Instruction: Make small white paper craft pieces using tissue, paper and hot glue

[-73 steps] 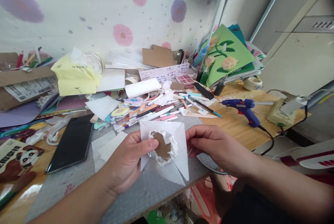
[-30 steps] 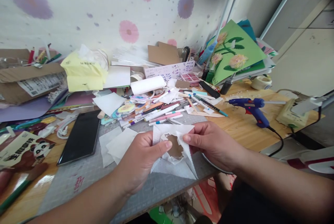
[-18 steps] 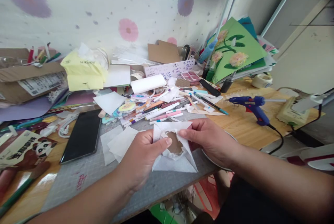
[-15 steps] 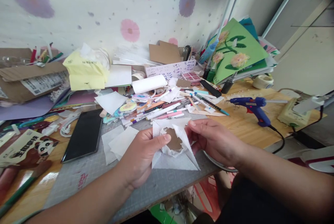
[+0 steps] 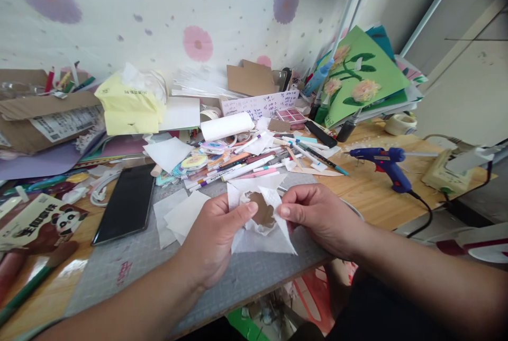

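Both my hands hold a white tissue sheet [image 5: 262, 238] just above the grey cutting mat [image 5: 130, 264]. A brown cardboard piece [image 5: 263, 213] sits in the middle of the sheet, with the tissue crumpled around its edge. My left hand [image 5: 216, 235] pinches the sheet and the cardboard from the left, thumb on top. My right hand [image 5: 317, 216] pinches a fold of tissue at the cardboard's right edge with thumb and forefinger.
Loose tissue squares [image 5: 178, 216] lie left of my hands, beside a black phone [image 5: 125, 203]. Several markers [image 5: 242, 166] are scattered behind. A blue glue gun [image 5: 383, 163] rests on the wooden table at right. A yellow tissue pack [image 5: 129, 105] and green flower card [image 5: 357, 79] stand farther back.
My right hand has moved in from the sheet's right edge to the cardboard and folds tissue over it. The sheet has crumpled more around the cardboard. My left hand keeps its hold.
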Demonstrator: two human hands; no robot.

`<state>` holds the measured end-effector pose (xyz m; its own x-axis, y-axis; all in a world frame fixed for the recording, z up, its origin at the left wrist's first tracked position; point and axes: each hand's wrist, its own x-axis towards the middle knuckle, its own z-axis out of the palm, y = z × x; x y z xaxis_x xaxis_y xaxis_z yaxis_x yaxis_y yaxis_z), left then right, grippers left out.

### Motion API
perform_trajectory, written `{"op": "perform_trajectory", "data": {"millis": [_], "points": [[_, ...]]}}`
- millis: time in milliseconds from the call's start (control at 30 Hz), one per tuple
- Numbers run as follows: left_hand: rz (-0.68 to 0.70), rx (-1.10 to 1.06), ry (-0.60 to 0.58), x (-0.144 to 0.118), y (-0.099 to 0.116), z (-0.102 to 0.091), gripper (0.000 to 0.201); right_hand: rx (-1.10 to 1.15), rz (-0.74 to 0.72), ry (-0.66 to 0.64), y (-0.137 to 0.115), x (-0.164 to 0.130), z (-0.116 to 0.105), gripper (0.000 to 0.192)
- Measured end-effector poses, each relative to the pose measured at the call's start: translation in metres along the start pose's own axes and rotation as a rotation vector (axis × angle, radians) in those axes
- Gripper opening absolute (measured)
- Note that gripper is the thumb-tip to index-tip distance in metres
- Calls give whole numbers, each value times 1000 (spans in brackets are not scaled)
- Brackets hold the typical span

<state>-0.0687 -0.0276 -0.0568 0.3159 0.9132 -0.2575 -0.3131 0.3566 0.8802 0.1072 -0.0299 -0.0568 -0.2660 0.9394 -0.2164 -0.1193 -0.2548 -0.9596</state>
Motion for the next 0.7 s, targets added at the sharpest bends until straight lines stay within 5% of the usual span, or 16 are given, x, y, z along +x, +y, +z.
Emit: {"op": "perform_trajectory", "data": {"millis": [167,367,567,700], "points": [[89,180,94,1,-4,-5,13,-228,-58,122,-2,2,7,27],[-5,59,45,2,0,0,22,-53,-42,-64,1,5,0,30],[57,198,66,0,-4,-3,20,-280,-76,52,1,8,6,35],[-34,55,46,3,-3,-2,22,-113,-49,-58,3,9,0,34]]}}
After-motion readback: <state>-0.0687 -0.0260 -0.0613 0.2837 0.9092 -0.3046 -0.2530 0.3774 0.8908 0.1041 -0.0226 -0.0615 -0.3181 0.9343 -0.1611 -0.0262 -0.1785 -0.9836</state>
